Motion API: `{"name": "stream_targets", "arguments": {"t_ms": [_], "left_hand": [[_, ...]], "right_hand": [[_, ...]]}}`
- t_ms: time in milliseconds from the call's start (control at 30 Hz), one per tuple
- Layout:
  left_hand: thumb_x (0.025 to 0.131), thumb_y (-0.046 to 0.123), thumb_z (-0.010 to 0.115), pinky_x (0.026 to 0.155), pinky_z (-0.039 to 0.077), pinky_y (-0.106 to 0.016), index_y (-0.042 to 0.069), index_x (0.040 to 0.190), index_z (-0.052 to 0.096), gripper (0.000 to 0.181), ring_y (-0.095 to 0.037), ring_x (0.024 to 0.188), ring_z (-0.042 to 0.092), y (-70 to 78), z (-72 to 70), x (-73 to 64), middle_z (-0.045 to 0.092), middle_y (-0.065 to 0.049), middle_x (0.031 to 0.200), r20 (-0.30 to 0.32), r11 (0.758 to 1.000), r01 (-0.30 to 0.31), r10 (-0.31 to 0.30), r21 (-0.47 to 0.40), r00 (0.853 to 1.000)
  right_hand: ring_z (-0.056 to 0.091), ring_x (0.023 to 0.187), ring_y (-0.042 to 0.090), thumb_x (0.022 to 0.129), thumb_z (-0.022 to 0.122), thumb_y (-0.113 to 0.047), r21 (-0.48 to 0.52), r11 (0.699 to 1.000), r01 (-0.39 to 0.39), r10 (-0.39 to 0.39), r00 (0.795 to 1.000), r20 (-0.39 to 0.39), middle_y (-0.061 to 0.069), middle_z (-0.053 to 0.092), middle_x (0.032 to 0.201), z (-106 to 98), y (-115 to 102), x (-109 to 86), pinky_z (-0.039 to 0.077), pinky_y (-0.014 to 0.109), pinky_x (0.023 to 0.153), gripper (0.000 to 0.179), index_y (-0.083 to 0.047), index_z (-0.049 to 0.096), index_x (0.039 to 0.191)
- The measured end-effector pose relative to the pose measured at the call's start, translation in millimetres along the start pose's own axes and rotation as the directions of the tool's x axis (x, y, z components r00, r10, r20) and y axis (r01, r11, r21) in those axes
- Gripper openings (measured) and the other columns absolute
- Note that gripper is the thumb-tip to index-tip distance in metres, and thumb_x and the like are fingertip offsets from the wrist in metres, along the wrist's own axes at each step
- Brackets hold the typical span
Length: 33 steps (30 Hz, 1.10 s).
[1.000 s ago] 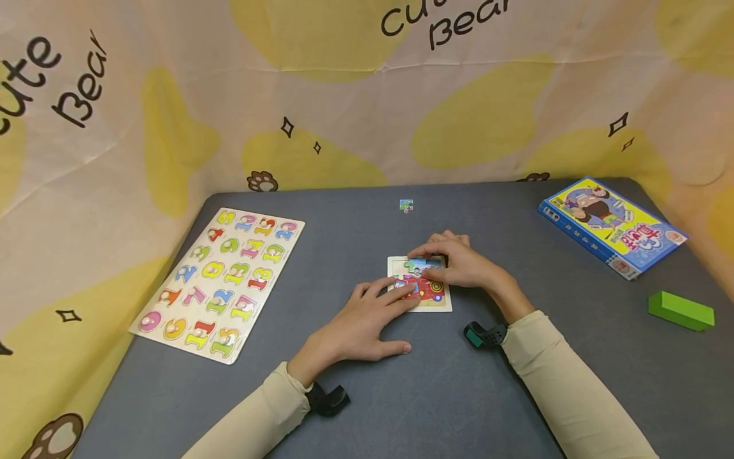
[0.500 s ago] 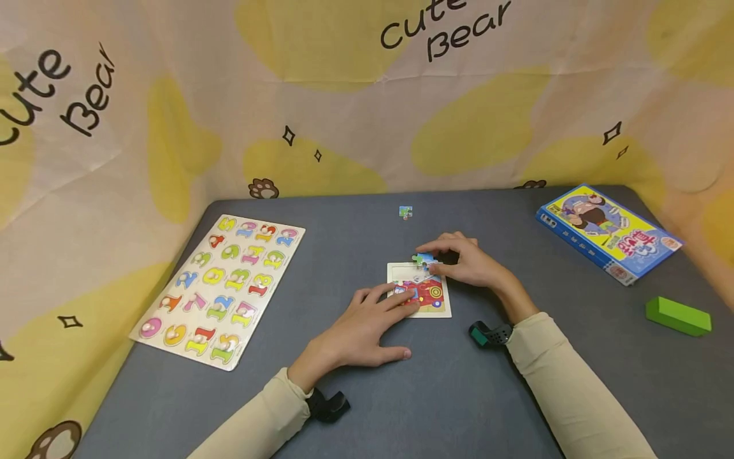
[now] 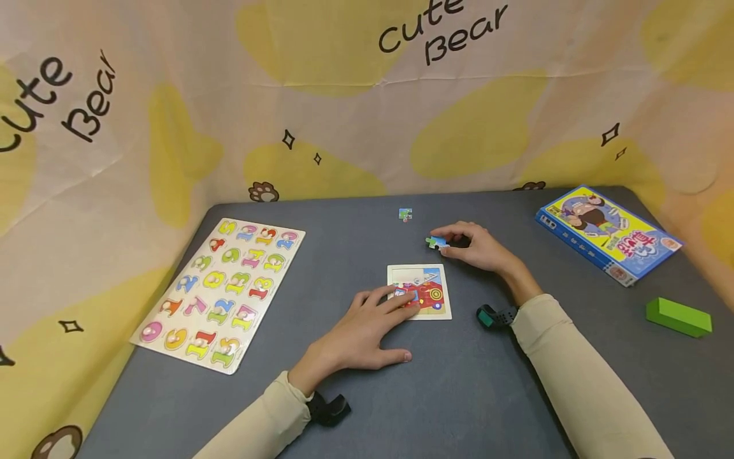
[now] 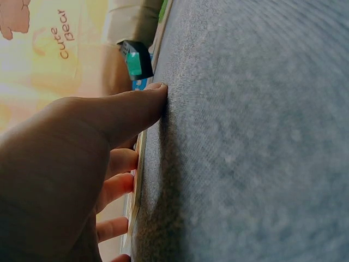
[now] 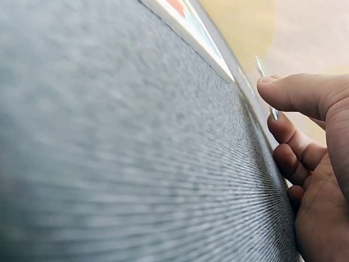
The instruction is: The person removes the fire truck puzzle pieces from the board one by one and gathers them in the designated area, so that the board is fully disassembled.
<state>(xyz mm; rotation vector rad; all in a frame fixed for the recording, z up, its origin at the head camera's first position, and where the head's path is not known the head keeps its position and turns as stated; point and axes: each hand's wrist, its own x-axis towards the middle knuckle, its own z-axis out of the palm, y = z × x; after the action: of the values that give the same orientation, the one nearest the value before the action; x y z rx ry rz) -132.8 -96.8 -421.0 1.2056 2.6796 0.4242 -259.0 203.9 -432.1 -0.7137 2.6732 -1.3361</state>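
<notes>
A small jigsaw puzzle [image 3: 433, 311] in a white frame, with a red vehicle picture, lies mid-table. My left hand [image 3: 367, 328] rests on its lower left part with fingers spread and thumb on the table. Bare white backing shows in the puzzle's upper left. Beyond the frame's upper right corner, my right hand [image 3: 476, 245] pinches a blue and green puzzle piece [image 3: 437, 243] between thumb and fingers. The right wrist view shows this puzzle piece [image 5: 259, 66] edge-on, raised off the table. Another puzzle piece [image 3: 405, 214] lies farther back on the table.
A white number board [image 3: 192, 319] with colourful knobbed numerals lies on the left. At the right are a blue and yellow box [image 3: 610, 233] and a green block [image 3: 679, 317]. A patterned cloth [image 3: 344, 121] hangs behind the grey table [image 3: 424, 408].
My right hand has lifted the blue and green puzzle piece out of the puzzle's top and carried it back and to the right. The left hand has stayed on the puzzle.
</notes>
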Motion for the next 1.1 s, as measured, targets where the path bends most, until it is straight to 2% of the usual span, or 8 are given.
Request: {"name": "stream_targets", "arguments": {"t_ms": [100,333,600,1100], "left_hand": [[0.092,0.057,0.066,0.117,0.026,-0.054,0.026,0.157,0.041,0.076,-0.028,0.155,0.023,-0.8,0.5,-0.6,0.038,0.004,0.164,-0.012,1.000,-0.010,0.010,0.007,1.000],[0.092,0.057,0.066,0.117,0.027,-0.054,0.026,0.156,0.042,0.075,-0.029,0.155,0.025,-1.0,0.5,-1.8,0.040,0.002,0.163,-0.022,1.000,-0.014,0.014,0.010,1.000],[0.092,0.058,0.065,0.117,0.026,-0.053,0.028,0.157,0.041,0.075,-0.026,0.156,0.022,0.4,1.8,-1.4,0.037,0.005,0.165,0.006,1.000,0.012,-0.012,0.011,1.000],[0.092,0.058,0.065,0.117,0.027,-0.052,0.028,0.157,0.041,0.075,-0.026,0.155,0.023,1.1,0.6,-0.7,0.037,0.006,0.164,-0.006,1.000,-0.003,0.003,0.030,1.000]], "right_hand": [[0.049,0.100,0.026,0.094,0.072,-0.013,-0.017,1.000,-0.021,0.021,1.000,-0.004,0.013,0.064,0.110,-1,1,6.3,0.036,0.040,0.088,0.038,-0.012,0.069,0.132],[0.048,0.100,0.026,0.096,0.069,-0.016,-0.078,0.994,-0.080,0.080,0.997,0.001,0.013,0.063,0.114,-1,6,18.4,0.025,0.045,0.090,0.038,-0.015,0.068,0.134],[0.048,0.101,0.031,0.098,0.068,-0.014,-0.054,0.994,-0.097,0.096,0.995,-0.010,0.019,0.064,0.119,-3,9,26.5,0.022,0.053,0.096,0.038,-0.010,0.066,0.135],[0.042,0.096,0.028,0.099,0.066,-0.015,-0.136,0.984,-0.113,0.103,0.992,-0.078,0.018,0.063,0.118,-7,14,39.9,0.017,0.044,0.085,0.038,-0.010,0.065,0.136]]}}
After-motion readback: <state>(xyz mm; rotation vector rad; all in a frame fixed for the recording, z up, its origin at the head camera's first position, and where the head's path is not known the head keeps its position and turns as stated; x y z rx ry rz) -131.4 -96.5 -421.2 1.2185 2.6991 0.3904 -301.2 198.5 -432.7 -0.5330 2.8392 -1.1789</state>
